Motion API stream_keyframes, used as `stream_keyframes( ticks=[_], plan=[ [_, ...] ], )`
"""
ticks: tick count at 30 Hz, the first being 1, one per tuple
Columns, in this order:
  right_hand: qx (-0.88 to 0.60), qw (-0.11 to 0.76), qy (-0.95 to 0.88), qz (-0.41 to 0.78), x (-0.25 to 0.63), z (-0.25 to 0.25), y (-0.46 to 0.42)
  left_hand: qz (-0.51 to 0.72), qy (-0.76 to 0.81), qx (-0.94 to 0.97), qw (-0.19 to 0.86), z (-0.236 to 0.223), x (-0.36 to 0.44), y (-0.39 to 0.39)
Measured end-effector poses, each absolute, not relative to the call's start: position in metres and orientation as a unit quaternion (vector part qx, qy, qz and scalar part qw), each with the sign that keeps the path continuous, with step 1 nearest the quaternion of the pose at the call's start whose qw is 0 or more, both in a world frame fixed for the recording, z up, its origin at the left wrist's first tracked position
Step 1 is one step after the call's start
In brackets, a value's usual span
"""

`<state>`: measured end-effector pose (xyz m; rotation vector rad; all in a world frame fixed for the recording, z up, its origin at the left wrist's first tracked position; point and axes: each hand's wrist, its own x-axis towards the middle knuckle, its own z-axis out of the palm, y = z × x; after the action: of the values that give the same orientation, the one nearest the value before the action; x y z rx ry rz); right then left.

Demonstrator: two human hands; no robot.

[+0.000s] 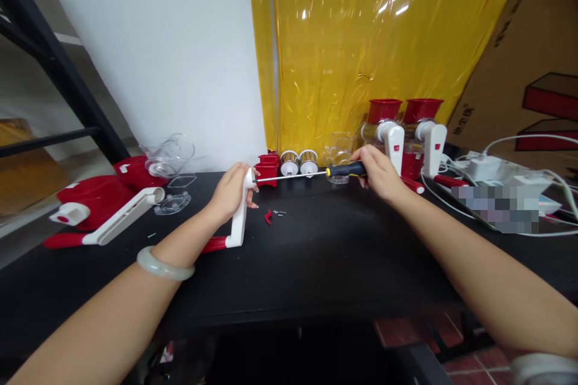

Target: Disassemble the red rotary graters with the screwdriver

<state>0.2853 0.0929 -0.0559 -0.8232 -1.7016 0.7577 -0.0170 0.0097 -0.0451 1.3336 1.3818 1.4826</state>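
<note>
My left hand (229,195) is wrapped round the upper end of a white crank handle (239,224), whose red grip points left near the table. In my right hand (382,173) is a screwdriver (345,169) with a black and yellow handle, held level. Its thin metal shaft reaches left to the top end of the crank handle; whether the tip sits in a screw is hidden. Just right of the crank, a small red plastic piece (268,217) and several small screws (280,213) lie on the black table (316,264).
Two grater drums (298,163) and red parts (267,167) stand at the back. Two assembled red-and-white rotary graters (394,138) are at right, beside white cables (485,165). On the left lie red housings (93,198), another crank handle (124,216) and clear plastic parts (174,153).
</note>
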Motion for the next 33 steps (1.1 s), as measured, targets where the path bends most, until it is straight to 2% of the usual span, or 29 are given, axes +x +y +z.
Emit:
stream_keyframes(
  ticks=[10,16,22,26,29,33],
  plan=[
    [-0.254,0.572,-0.671,0.398,0.284,-0.06,0.1,0.584,0.525,0.497,0.37,-0.042,-0.017,0.009],
    [-0.267,0.583,-0.696,0.323,0.288,-0.061,0.102,0.579,0.525,0.501,0.372,-0.042,-0.015,0.008],
    [-0.328,0.549,-0.708,0.299,0.285,-0.053,0.088,0.576,0.525,0.499,0.379,-0.042,-0.015,0.008],
    [-0.326,0.575,-0.704,0.26,0.283,-0.049,0.084,0.58,0.519,0.498,0.381,-0.043,-0.018,0.01],
    [-0.282,0.592,-0.695,0.296,0.281,-0.049,0.085,0.582,0.516,0.497,0.384,-0.043,-0.021,0.011],
    [-0.227,0.59,-0.664,0.4,0.277,-0.05,0.082,0.582,0.519,0.492,0.387,-0.042,-0.022,0.012]
  ],
)
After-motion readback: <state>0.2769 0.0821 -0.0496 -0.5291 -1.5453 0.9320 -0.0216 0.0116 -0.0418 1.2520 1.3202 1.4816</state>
